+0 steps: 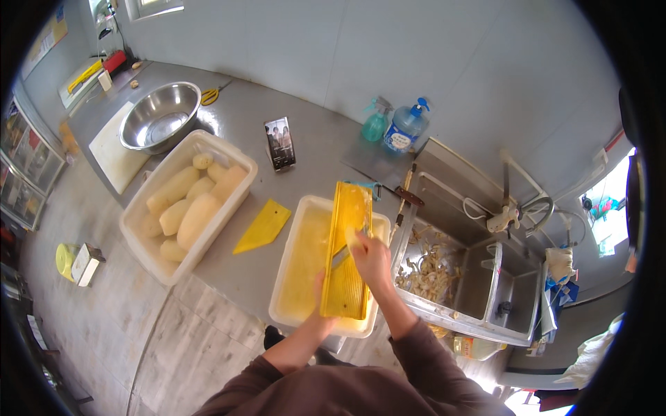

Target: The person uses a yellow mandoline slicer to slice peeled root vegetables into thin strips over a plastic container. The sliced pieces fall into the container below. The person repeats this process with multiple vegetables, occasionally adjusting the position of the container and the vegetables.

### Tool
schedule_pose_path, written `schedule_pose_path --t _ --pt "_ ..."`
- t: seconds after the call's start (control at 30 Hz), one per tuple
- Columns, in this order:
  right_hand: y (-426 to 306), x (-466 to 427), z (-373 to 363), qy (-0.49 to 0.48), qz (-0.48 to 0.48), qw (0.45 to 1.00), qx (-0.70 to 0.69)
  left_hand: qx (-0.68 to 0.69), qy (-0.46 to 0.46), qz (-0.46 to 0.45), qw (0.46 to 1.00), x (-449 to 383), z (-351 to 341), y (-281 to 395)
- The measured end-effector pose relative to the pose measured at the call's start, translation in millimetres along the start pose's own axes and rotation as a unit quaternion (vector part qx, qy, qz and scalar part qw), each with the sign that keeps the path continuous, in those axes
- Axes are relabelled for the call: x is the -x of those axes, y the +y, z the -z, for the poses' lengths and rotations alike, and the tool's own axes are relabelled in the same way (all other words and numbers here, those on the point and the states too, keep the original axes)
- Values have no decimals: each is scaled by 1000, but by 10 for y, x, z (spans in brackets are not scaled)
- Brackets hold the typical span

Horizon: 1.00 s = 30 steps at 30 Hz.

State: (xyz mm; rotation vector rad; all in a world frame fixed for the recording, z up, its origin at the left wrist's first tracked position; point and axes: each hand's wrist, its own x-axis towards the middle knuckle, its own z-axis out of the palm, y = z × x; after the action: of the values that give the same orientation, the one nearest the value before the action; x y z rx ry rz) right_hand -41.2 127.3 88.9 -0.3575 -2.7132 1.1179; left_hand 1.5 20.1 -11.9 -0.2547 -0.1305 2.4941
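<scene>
A yellow plastic mandoline slicer [344, 281] stands at a slant over a white plastic tub [278, 291] that holds yellowish contents. Around the slicer's lower left edge my left hand [323, 307] is closed, its fingers partly hidden behind the board. My right hand [373, 260] presses a pale peeled piece, likely potato [356, 244], against the slicer's face near the blade. On the counter left of the tub lies a flat yellow plastic plate [263, 226]. Farther left, a larger white tub [244, 182] holds several peeled potatoes [197, 221] in cloudy liquid.
A steel bowl [161, 119] overlaps a white cutting board [117, 151]. Yellow-handled scissors [210, 96], a propped phone [280, 144], a spray bottle [375, 125] and a blue pump bottle [406, 127] stand or lie behind. A knife [408, 196] lies by the sink [473, 288], which holds peelings [429, 265].
</scene>
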Motion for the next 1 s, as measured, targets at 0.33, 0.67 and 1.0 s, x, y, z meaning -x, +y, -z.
schedule_pose_path --t 0.33,0.67,1.0 --pt "9 606 215 -59 -4 998 9 29 54 -20 998 -11 236 14" --pt "64 511 258 -68 13 997 -29 10 87 -30 996 7 226 68" --pt "246 -374 -206 9 78 997 -11 -39 -38 23 998 87 -109 12"
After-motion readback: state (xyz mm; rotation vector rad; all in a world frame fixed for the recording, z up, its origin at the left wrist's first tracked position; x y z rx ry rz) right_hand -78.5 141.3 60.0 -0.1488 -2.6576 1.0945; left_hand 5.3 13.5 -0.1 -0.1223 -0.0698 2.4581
